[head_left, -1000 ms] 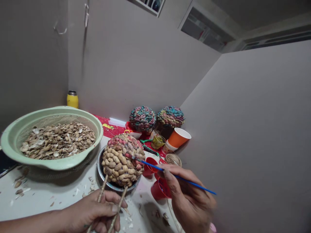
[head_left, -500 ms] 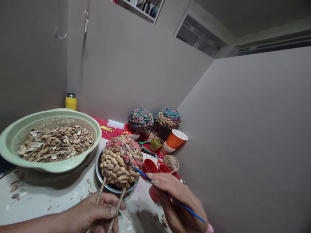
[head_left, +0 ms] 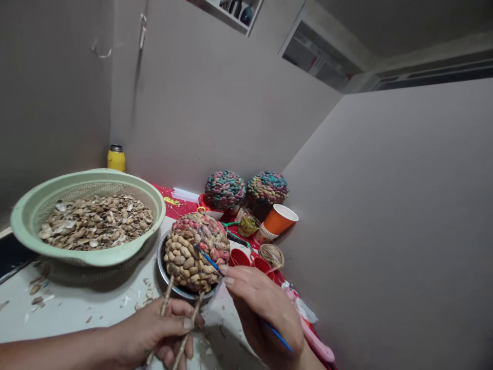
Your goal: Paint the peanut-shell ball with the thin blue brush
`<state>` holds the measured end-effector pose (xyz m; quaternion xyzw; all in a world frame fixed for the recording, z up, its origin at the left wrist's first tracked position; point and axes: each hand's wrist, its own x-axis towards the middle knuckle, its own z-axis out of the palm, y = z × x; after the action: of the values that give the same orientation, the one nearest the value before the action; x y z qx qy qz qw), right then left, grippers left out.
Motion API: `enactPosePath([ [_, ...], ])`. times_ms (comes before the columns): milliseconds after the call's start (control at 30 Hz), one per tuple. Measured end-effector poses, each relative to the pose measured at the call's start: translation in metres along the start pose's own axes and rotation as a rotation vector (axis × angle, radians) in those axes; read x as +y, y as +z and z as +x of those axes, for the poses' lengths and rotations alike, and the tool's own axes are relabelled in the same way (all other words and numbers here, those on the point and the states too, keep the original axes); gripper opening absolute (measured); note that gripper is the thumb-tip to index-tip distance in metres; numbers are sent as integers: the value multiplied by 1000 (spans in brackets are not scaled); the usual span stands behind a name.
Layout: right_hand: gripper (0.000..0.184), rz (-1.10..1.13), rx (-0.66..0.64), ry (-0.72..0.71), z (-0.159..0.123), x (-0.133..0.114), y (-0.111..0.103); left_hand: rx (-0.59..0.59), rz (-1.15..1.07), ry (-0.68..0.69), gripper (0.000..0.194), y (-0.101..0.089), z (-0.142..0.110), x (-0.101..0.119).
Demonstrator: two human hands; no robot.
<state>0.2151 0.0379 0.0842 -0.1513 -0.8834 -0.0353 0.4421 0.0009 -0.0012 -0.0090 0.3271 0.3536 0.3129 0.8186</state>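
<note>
My left hand is closed round two thin sticks that carry a ball of peanut shells, partly painted red and pink. The ball hangs over a metal bowl. My right hand pinches a thin blue paintbrush, and the brush tip touches the ball's right side. Two small red cups sit just beyond my right hand.
A green colander full of empty shells stands at the left. Two painted shell balls, an orange paper cup, a twine roll, a small jar and a yellow flask stand near the walls. Shell bits litter the white table.
My right hand has moved left toward the ball and slid closer to the brush tip, which now rests on the shells. The left hand keeps its grip on the sticks.
</note>
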Motion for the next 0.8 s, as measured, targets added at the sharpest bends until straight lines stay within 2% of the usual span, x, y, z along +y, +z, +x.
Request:
enactPosePath([
  [133,50,-18,-68,49,-9,-8,-11,-20,-15,11,57,-2,2,-3],
  [233,49,-36,-69,74,-11,-16,-16,-27,-25,26,56,-2,2,-3],
  [500,41,-62,-24,-44,16,-10,5,-50,-13,46,50,-5,2,-3],
  [700,42,-71,-77,-13,-11,-21,-10,-51,-31,30,55,-6,3,-4],
  [800,42,-100,-48,-24,-17,-25,-13,-44,-33,26,55,-5,3,-3],
])
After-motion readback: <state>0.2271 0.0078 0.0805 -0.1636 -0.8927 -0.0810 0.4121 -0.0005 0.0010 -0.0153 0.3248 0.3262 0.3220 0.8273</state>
